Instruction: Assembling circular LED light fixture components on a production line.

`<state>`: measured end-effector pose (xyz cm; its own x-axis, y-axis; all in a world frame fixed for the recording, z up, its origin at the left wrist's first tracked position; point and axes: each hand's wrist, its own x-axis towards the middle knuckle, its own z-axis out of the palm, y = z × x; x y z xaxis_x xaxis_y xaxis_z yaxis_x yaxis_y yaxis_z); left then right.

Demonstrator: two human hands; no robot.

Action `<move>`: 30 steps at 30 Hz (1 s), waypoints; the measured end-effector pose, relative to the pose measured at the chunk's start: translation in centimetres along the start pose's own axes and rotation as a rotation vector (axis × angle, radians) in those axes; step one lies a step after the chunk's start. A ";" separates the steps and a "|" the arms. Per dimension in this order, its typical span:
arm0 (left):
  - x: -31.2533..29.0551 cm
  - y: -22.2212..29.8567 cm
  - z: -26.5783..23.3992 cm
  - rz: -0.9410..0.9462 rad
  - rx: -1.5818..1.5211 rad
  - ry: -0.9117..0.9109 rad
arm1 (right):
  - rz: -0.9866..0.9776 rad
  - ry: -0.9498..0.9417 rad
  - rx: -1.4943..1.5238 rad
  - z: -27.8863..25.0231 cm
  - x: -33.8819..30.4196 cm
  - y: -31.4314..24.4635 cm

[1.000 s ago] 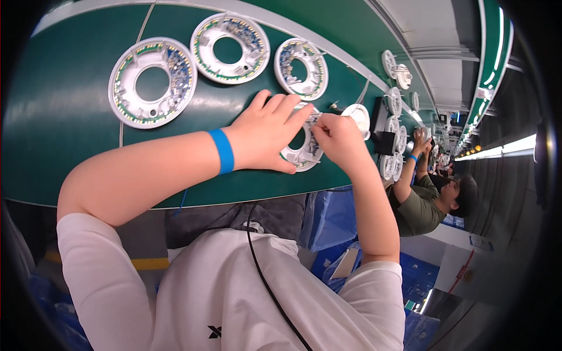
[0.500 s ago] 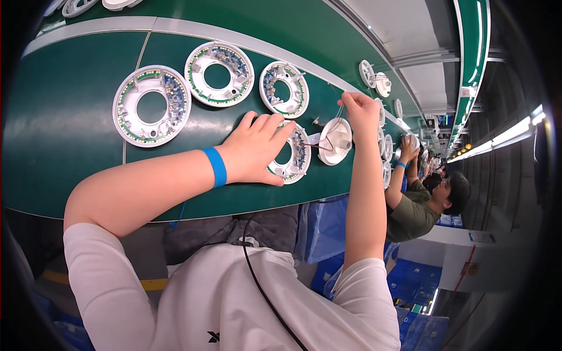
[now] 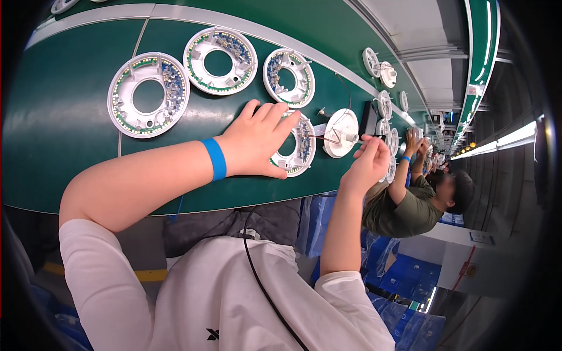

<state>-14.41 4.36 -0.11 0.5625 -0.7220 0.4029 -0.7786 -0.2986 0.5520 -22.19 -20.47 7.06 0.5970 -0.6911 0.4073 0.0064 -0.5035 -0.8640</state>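
My left hand (image 3: 257, 143) spans a white ring-shaped housing (image 3: 307, 140) with a circuit board and small LEDs, fingers at its far rim and thumb at its near rim. Thin wires (image 3: 319, 137) run from that ring to a round white cap (image 3: 342, 127) with a raised knob, lying just to its right. Beside the knob, my right hand (image 3: 369, 165) is closed in a pinch; a thin piece shows at the fingertips, too small to name. A dark box-like object (image 3: 368, 119) stands behind these fingers.
Three more ring housings (image 3: 148, 95) with boards lie on the green bench (image 3: 58, 117), left and beyond my hands. A pale rail (image 3: 234, 26) borders the bench's far side. White rings (image 3: 384, 105) and a co-worker (image 3: 404, 205) are at right. Blue bins (image 3: 410, 275) stand below.
My right hand has come down and toward me, from holding wires up beyond the cap to beside its knob. The left hand stays on the ring. The dark object now shows beyond the cap.
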 end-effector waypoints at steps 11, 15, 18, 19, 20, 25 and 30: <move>0.3 0.0 0.3 0.003 -0.001 0.027 | -0.762 -0.675 -0.507 -1.8 -3.3 2.3; 0.1 0.0 0.3 0.006 -0.027 0.029 | -0.651 -0.853 -0.510 -0.2 -2.0 0.8; -0.1 -0.1 0.3 0.000 -0.028 0.015 | -0.363 -0.957 -0.578 1.6 -1.1 -1.7; 0.0 -0.1 0.3 -0.005 -0.033 0.017 | -0.138 -1.022 -0.645 2.0 -0.8 -2.3; 0.0 0.0 0.2 -0.007 -0.039 -0.002 | -0.040 -1.057 -0.642 2.4 -0.3 -2.6; 0.1 0.1 0.1 -0.023 -0.055 -0.024 | 0.003 -1.252 -0.637 3.5 2.0 -1.8; 0.0 0.0 0.4 -0.025 -0.039 0.004 | 0.245 -1.271 -0.805 5.1 2.2 -3.3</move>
<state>-14.50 4.18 -0.41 0.5827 -0.7119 0.3920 -0.7530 -0.2917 0.5898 -16.80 -17.65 9.24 0.7934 -0.1184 -0.5970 -0.3665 -0.8761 -0.3133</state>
